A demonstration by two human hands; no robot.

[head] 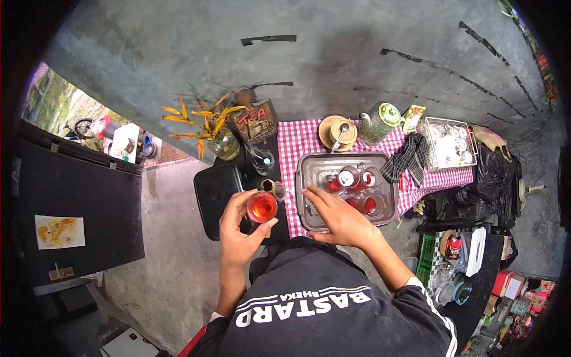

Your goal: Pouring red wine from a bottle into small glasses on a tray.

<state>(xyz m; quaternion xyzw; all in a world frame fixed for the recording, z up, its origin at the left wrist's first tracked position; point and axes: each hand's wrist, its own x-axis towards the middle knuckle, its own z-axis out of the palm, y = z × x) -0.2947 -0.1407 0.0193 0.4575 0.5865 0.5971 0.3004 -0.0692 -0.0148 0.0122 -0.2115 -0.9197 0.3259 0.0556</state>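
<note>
My left hand (243, 230) is closed around a clear glass of red liquid (262, 206), held up left of the serving tray. My right hand (341, 218) hangs over the left front part of the grey-brown tray (302, 183), palm down, fingers apart, holding nothing. On the tray stand several glass mugs with red contents, among them one at the back (348, 177) and one at the front right (371, 205). The front left one is partly hidden by my right hand. Two small open containers (268, 185) stand just behind the glass I hold.
A black tray (218, 196) lies at the left. Behind are a vase of orange leaves (224, 145), a wooden cup and saucer with a spoon (343, 133), and a green patterned teapot (380, 125). A checked cloth (403, 160) and wire basket (468, 156) are at the right.
</note>
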